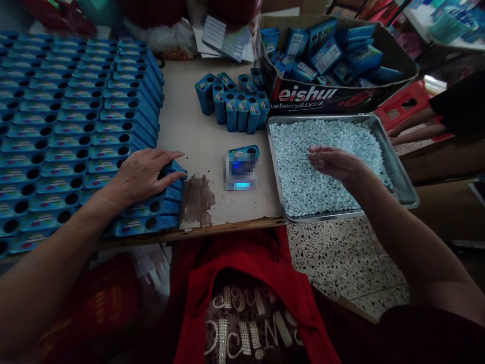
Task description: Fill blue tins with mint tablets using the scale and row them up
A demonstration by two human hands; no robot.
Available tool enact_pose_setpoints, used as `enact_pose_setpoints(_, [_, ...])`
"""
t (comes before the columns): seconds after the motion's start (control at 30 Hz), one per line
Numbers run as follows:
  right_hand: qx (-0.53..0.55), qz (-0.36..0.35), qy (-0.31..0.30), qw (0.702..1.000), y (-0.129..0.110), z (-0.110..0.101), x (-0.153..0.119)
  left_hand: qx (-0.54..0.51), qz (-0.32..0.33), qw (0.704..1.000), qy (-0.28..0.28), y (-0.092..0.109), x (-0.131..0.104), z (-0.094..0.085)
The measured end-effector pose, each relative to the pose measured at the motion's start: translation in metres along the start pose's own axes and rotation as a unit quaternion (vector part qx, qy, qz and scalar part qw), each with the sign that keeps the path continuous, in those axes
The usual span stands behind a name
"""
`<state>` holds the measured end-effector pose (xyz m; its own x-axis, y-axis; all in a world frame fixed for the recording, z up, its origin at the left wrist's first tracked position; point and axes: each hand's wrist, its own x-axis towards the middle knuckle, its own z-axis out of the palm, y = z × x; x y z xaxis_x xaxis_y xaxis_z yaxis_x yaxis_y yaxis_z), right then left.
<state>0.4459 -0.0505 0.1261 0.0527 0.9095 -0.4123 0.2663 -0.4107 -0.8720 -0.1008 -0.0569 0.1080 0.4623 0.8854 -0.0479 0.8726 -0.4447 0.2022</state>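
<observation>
My left hand (138, 176) lies at the right edge of the packed rows of blue plastic containers (71, 103). Its thumb and fingers close around one blue container (175, 168), whose body is mostly covered by the hand. Over the metal tray (282, 205) of small pale-blue pellets (326, 197), my right hand (333, 161) is closed, its fingers pressed together. Whatever lies inside those fingers is hidden. Between the hands, an upright blue container (250, 150) with a dark round hole stands at a small device (240, 174) with a lit, blurred-out display.
Several filled-looking containers (237, 108) stand grouped behind the device. A dark cardboard box (337, 96) holds a jumble of more. Clear plastic sheets (225, 38) lie at the back. On the right, another person's arm (417, 126) shows near a red crate (401, 103).
</observation>
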Motion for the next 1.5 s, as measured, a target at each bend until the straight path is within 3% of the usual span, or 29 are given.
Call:
enact_pose_setpoints(0.1, [0.026,0.072,-0.018,0.997,0.003,0.008,-0.002,-0.001,0.0,1.0,-0.004,-0.001,0.0,0.001])
enact_pose_setpoints(0.2, [-0.089,0.073,-0.05,0.992,-0.001,0.017,0.001,-0.004,0.004,1.0,0.0,-0.004,-0.001,0.002])
enact_pose_setpoints(0.27, [-0.239,0.033,-0.051,0.969,-0.009,0.022,0.005,-0.005,0.012,1.0,0.007,-0.006,-0.001,0.004])
enact_pose_setpoints(0.33, [-0.383,-0.036,-0.038,0.922,-0.019,0.025,0.009,0.001,0.021,1.0,0.012,-0.009,0.0,0.006])
enact_pose_setpoints(0.4, [-0.44,-0.073,-0.045,0.894,-0.028,0.026,0.013,0.008,0.03,0.999,0.018,-0.011,0.0,0.008])
enact_pose_setpoints(0.47, [-0.398,-0.049,-0.07,0.913,-0.034,0.027,0.017,0.012,0.038,0.999,0.021,-0.012,0.0,0.009])
enact_pose_setpoints(0.57, [-0.255,-0.005,-0.114,0.96,-0.038,0.032,0.021,0.015,0.042,0.999,0.017,-0.012,0.001,0.008])
enact_pose_setpoints(0.67, [-0.161,-0.039,-0.16,0.973,-0.049,0.047,0.022,0.022,0.037,0.999,0.013,-0.011,0.001,0.007])
enact_pose_setpoints(0.77, [-0.19,-0.121,-0.184,0.957,-0.071,0.072,0.02,0.031,0.031,0.999,0.015,-0.009,0.001,0.007])
enact_pose_setpoints(0.87, [-0.272,-0.198,-0.214,0.917,-0.096,0.097,0.019,0.036,0.027,0.999,0.013,-0.008,0.0,0.006])
enact_pose_setpoints(1.0, [-0.318,-0.217,-0.219,0.897,-0.109,0.119,0.019,0.024,0.035,0.999,0.013,-0.008,0.0,0.006])
enact_pose_setpoints(1.3, [-0.372,-0.268,-0.143,0.877,-0.102,0.125,0.016,-0.013,0.046,0.998,0.035,-0.015,-0.001,0.014])
enact_pose_setpoints(1.5, [-0.393,-0.264,-0.143,0.869,-0.099,0.125,0.02,-0.017,0.05,0.997,0.048,-0.018,-0.001,0.018])
